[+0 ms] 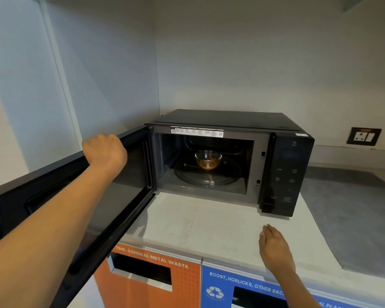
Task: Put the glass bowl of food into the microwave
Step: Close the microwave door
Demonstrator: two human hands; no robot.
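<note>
Your left hand (105,150) grips the open black microwave (231,161) door's top edge, your right hand (275,247) hovers flat and empty above the white counter (198,221), and the clear glass bowl of brown food (208,160) sits inside on the turntable.

Black microwave (231,121) with a grey cavity; clear glass bowl (208,160) holding orange-brown food. White counter (209,223) beside a grey mat (353,218). Below, 1 orange dotted bin panel (182,290), 1 blue (218,296).

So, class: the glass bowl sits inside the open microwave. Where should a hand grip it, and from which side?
Grip the glass bowl by its rim, reaching in from the open front: the microwave walls close off every other side, and its curved sides taper downward.
</note>
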